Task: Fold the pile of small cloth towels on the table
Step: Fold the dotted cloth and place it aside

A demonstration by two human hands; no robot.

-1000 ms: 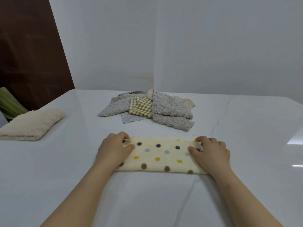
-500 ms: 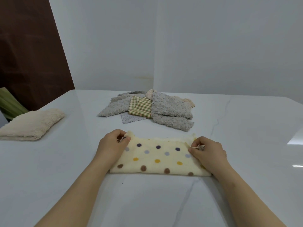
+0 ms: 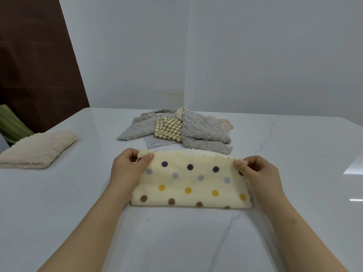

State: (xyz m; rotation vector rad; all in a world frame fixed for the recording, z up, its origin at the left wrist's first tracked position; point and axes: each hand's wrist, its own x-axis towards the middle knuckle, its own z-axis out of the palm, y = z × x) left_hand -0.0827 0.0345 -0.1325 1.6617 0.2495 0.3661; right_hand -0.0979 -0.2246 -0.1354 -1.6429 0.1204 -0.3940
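Note:
A cream towel with coloured dots [image 3: 191, 183] lies folded in half on the white table, its fold toward me and its scalloped edges on the far side. My left hand [image 3: 127, 169] pinches the far left corner between thumb and fingers. My right hand [image 3: 259, 173] pinches the far right corner the same way. Both far corners are lifted slightly off the table. Behind the towel lies a loose pile of towels [image 3: 204, 130], mostly grey, with a green-and-yellow checked one [image 3: 168, 129] on top.
A folded beige fluffy towel [image 3: 37, 152] sits at the left edge of the white marble-look table [image 3: 294, 173]. A grey wall stands behind the table, a dark brown panel at far left, and something green [image 3: 9, 124] beside the table's left corner.
Both hands went from lying on the towel's ends to pinching its far corners. The far edge has come up and the towel looks wider front to back.

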